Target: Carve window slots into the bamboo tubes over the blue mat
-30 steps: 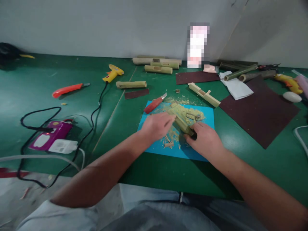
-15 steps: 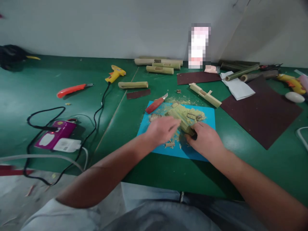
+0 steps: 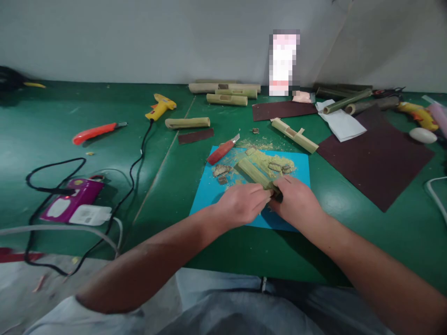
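A short green bamboo piece lies slanted over the blue cutting mat, its near end between both my hands. My right hand is closed round that near end. My left hand is closed beside it, its fingertips pinching at the same end of the bamboo. Pale shavings and small bamboo chips litter the mat beyond the piece. A red-handled carving knife rests at the mat's far left corner, apart from both hands.
Other bamboo sections lie further back, with dark sandpaper sheets at right. A yellow glue gun, an orange utility knife and a purple device with black cables occupy the left of the green table.
My left hand slid back along the bamboo from its middle to the near end, next to my right hand. Chips it had covered on the mat now show.
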The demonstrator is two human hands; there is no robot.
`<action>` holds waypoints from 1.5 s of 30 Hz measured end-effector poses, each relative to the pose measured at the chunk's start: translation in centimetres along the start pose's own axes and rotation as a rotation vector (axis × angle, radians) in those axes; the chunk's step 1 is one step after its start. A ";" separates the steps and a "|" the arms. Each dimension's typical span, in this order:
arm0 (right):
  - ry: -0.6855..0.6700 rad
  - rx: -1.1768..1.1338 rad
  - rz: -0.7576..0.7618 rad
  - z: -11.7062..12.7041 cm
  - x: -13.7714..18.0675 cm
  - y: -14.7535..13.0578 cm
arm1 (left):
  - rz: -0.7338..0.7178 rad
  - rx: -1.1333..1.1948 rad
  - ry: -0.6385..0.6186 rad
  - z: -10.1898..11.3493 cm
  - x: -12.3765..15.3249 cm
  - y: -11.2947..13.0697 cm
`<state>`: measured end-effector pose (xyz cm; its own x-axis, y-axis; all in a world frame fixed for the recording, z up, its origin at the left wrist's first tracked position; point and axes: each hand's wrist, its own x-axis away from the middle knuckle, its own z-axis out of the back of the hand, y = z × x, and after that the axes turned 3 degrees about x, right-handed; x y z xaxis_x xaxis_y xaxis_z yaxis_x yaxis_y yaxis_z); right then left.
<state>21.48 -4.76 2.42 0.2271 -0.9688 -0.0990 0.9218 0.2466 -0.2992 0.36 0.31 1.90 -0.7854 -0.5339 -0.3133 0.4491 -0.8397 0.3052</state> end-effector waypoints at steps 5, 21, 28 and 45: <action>0.010 -0.018 -0.026 0.0 -0.1 0.0 | 0.206 -0.006 0.190 0.4 -0.4 -2.0; 0.014 0.039 -0.018 0.5 0.0 -0.3 | 0.011 0.002 -0.012 0.2 -0.5 -1.0; 0.030 0.030 0.000 0.3 0.0 0.0 | 0.124 0.011 0.193 0.3 -0.4 -1.8; 0.079 0.046 0.003 0.1 0.1 0.1 | 0.156 -0.014 0.187 0.0 0.2 -2.4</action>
<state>21.61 -4.86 2.52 0.2058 -0.9628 -0.1750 0.9349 0.2463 -0.2554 -0.87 2.27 1.14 -0.6138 -0.6653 -0.4249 0.5656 -0.7461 0.3513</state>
